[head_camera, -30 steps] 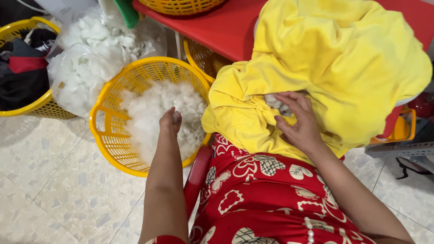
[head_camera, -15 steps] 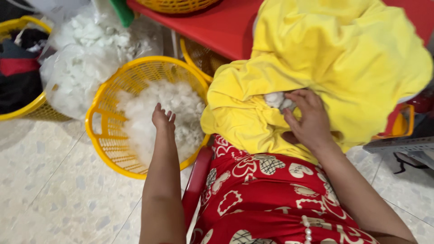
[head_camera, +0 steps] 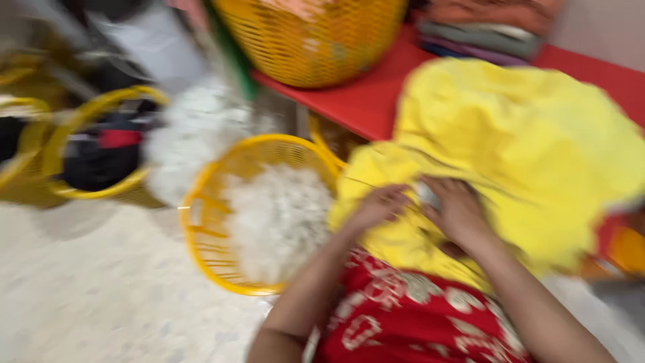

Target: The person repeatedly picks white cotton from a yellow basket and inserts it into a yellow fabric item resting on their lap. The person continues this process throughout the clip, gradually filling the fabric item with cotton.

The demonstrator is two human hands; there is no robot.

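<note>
A pale tiled floor (head_camera: pixel 101 289) carries a yellow basket (head_camera: pixel 201 242) of white stuffing (head_camera: pixel 279 218) beside a red table (head_camera: pixel 366 101). Both hands, left hand (head_camera: pixel 379 205) and right hand (head_camera: pixel 457 208), rest curled on the yellow fabric cover (head_camera: pixel 531 154) in the lap; blur hides the grip.

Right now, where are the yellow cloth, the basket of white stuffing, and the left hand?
Yellow cloth (head_camera: pixel 537 141): head view, upper middle of the fabric.
Basket (head_camera: pixel 201 208): head view, left rim.
Left hand (head_camera: pixel 379 205): head view, back of the hand.

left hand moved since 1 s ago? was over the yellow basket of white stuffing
Yes. The left hand has left the yellow basket of white stuffing and crossed to the yellow cloth, now resting on it beside the right hand.
</note>
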